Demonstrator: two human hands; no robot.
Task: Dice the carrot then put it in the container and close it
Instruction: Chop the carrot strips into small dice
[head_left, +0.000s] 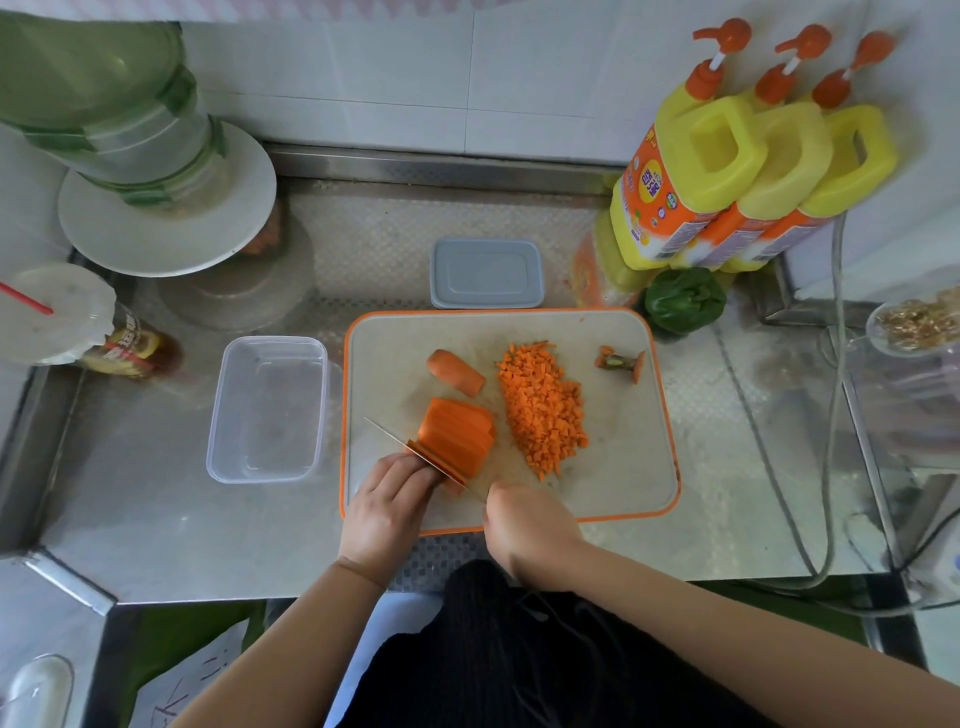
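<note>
- Gripping a knife (415, 451), the right hand (524, 525) is curled; carrot slices (457, 434) are held by the left hand (387, 512).
- Bottle (675, 176) labels are unreadable.
- The cutting board (623, 467) nearly touches the container (267, 408).

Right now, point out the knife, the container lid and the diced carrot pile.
knife (410, 447), head view, on the blade's spine left of the carrot slabs.
container lid (487, 273), head view, middle of its grey top.
diced carrot pile (540, 405), head view, centre of the heap.

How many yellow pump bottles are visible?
3, side by side against the back wall at right: left bottle, middle bottle, right bottle. More may be hidden behind.
</note>
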